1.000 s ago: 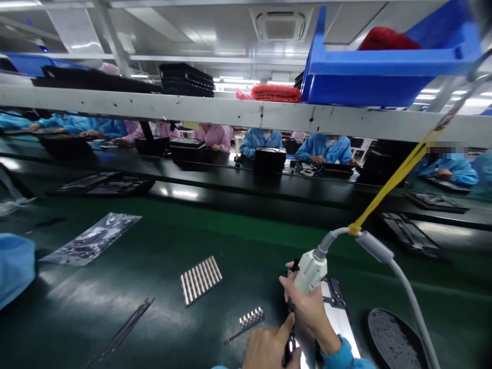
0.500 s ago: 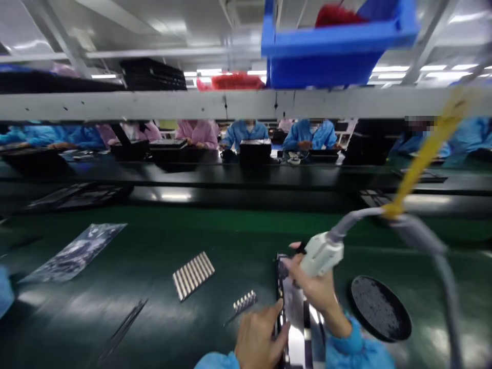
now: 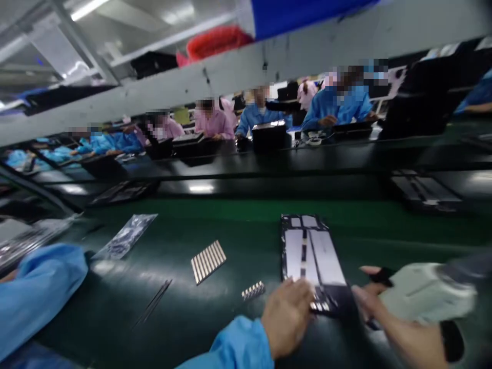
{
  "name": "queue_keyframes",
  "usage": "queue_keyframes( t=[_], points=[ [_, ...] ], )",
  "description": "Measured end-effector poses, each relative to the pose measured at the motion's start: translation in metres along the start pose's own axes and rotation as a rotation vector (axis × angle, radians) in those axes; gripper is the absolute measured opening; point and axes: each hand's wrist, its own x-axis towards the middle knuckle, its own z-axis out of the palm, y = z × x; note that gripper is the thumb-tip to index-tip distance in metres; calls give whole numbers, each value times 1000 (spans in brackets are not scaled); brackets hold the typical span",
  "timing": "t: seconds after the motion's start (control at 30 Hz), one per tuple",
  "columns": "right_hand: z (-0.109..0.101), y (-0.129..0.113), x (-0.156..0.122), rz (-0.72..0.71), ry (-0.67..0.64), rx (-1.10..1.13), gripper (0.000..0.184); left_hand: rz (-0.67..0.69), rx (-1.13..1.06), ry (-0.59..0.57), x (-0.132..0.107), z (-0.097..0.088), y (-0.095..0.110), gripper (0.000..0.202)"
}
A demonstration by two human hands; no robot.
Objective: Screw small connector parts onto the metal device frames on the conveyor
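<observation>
A flat dark device panel with pale silver plates lies on the green belt in front of me. My left hand, in a blue sleeve, rests on its near left corner with the fingers curled over the edge. My right hand is wrapped round a pale grey electric screwdriver, held to the right of the panel and tilted sideways. The view is smeared by motion.
A row of silver strips, a smaller strip set, thin black tweezers-like pieces and a clear bag lie left on the belt. Another person's blue sleeve is at far left. Workers sit behind a black shelf.
The view swung and tilted. The panel now lies further out on the belt. My right hand with the screwdriver moved off the panel to the right, and the left hand shifted to its corner.
</observation>
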Motion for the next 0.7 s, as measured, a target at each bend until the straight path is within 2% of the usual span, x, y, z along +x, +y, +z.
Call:
queue_keyframes(
  t=[0.07, 0.1, 0.17, 0.27, 0.33, 0.43, 0.5, 0.57, 0.63, 0.7],
  points=[
    [14, 9, -8, 97, -10, 98, 38, -105, 93, -150, 45, -6, -35, 25],
    [21, 13, -12, 127, 2, 142, 46, -139, 143, -164, 67, -9, -51, 27],
    [33, 21, -18, 123, -8, 177, 48, -197, 227, -145, 104, -11, -79, 33],
    [41, 33, -23, 90, -4, 130, 44, -273, 311, -125, 136, -9, -108, 34],
    [42, 38, -22, 93, -15, 90, 37, -316, 351, -136, 146, -7, -116, 30],
    [44, 41, -17, 32, -62, 68, 29, -327, 362, -174, 149, -9, -107, 29],
    [46, 42, -15, -12, -65, 88, 34, -302, 346, -207, 142, -16, -89, 35],
    [48, 43, -13, 0, -93, 157, 39, -256, 281, -179, 125, -26, -65, 36],
    [50, 44, -12, 46, -158, 239, 36, -197, 160, -41, 98, -31, -40, 32],
    [49, 44, -11, 82, -230, 282, 27, -131, 23, 172, 64, -25, -18, 27]
  ],
)
